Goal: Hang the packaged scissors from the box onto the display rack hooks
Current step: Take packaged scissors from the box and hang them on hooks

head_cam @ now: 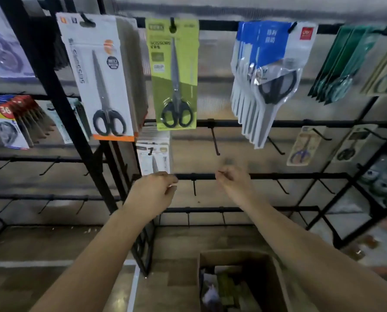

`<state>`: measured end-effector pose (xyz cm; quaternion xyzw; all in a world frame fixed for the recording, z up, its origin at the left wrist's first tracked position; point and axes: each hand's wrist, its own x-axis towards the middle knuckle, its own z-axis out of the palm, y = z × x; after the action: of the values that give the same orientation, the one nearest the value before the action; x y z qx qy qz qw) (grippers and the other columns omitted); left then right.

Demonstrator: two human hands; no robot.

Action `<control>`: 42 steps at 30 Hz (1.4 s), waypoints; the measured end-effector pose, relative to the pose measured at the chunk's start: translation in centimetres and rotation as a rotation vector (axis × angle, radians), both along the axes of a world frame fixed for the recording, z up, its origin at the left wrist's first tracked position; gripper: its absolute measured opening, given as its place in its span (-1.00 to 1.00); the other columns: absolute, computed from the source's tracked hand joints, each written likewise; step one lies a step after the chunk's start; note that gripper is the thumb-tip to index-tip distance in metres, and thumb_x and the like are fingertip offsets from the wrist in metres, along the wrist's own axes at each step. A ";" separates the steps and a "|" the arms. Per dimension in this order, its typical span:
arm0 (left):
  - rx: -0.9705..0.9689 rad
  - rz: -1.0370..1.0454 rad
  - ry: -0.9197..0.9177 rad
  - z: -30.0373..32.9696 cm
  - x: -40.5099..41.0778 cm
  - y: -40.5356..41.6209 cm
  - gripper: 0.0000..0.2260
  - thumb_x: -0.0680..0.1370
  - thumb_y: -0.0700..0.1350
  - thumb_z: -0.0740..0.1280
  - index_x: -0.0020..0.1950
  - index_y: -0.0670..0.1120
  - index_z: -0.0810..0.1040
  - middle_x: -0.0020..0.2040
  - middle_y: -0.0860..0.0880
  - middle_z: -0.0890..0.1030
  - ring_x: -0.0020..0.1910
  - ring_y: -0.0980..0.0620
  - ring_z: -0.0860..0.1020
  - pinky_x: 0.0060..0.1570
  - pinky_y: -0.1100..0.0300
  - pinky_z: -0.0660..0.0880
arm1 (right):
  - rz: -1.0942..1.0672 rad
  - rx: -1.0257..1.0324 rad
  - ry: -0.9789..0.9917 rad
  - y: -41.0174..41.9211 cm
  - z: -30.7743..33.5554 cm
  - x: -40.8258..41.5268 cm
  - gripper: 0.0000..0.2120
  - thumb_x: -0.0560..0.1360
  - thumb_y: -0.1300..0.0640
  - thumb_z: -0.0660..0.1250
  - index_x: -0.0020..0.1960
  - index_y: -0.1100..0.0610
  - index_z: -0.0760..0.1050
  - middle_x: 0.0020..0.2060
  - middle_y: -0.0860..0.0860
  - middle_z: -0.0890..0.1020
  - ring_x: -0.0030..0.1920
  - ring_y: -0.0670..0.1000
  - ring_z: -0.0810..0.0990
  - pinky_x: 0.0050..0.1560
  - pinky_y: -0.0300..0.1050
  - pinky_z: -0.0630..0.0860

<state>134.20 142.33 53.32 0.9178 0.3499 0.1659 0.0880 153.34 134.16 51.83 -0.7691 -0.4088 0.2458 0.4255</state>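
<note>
A green pack of black-handled scissors (pixel 174 75) hangs alone on a top-row hook of the black display rack (pixel 278 176). My left hand (pixel 152 192) and my right hand (pixel 233 181) are raised side by side in front of the third bar, below that pack. Both have loosely curled fingers and hold nothing. The left fingertips are right at the bar. Low down between my forearms stands the open cardboard box (pixel 233 254), with several packs inside, blurred. An empty hook (pixel 215 140) sticks out just above my right hand.
White-and-orange scissor packs (pixel 102 77) hang left of the green one, blue-and-white packs (pixel 267 75) to its right, dark green ones (pixel 345 64) further right. A small white pack (pixel 153 156) hangs above my left hand. Lower bars carry several bare hooks. Another rack stands at the left.
</note>
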 end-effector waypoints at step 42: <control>-0.784 0.018 0.414 -82.7 24.0 -12.7 -0.57 0.50 -0.33 0.27 0.38 -0.18 0.38 0.31 -0.17 0.41 0.30 -0.15 0.38 0.21 0.04 0.40 | -0.386 -0.882 0.427 -16.1 -83.5 21.4 -0.29 0.48 0.19 0.39 0.51 0.20 0.10 0.39 0.20 0.35 0.35 0.23 0.37 0.23 0.06 0.39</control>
<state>158.15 129.64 -29.42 0.8258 0.4047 -0.1658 0.3560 174.71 118.03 -31.63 -0.8692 -0.0213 0.4628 0.1726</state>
